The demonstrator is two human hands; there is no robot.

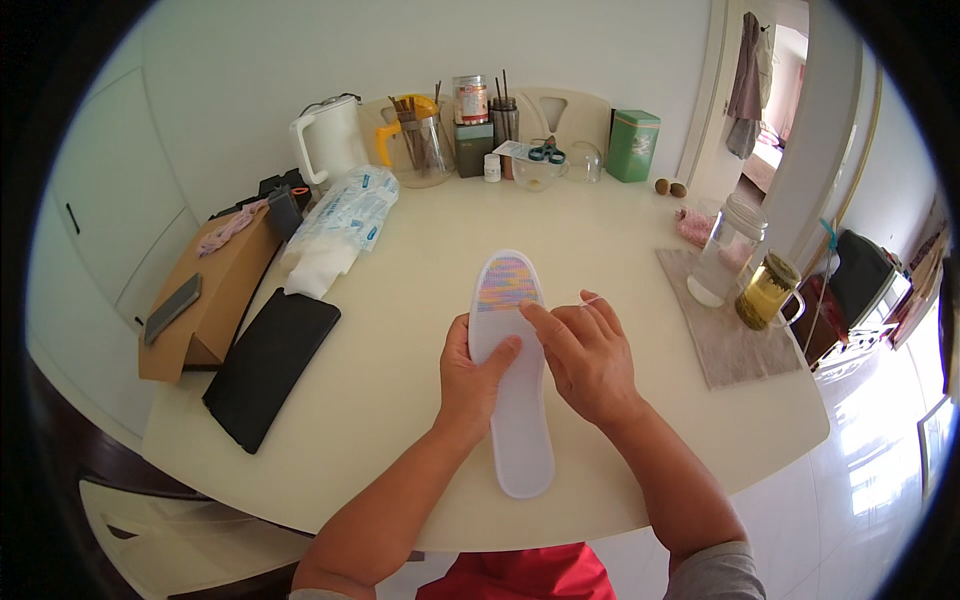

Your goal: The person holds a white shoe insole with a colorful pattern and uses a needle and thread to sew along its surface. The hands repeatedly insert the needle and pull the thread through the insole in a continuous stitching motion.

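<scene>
A white shoe insole (pixel 523 420) is held upright over the table, its toe end covered with multicoloured stitching (pixel 508 283) in pink, blue, purple and yellow. My left hand (pixel 472 379) grips the insole's left side, thumb across the front and fingers hidden behind. The index fingertip of my right hand (pixel 589 360) touches the lower right edge of the stitched patch. A thin pale thread (pixel 591 301) is caught at the curled fingers of that hand. Any needle there is too small or hidden to make out.
Left on the cream table (pixel 405 450) lie a black pouch (pixel 271 367), a cardboard box (pixel 217 277) bearing a phone (pixel 172 307), and a plastic tissue pack (pixel 341 217). A glass jar (pixel 726 251) and tea mug (pixel 769 292) stand right. Scissors (pixel 547 154) rest behind.
</scene>
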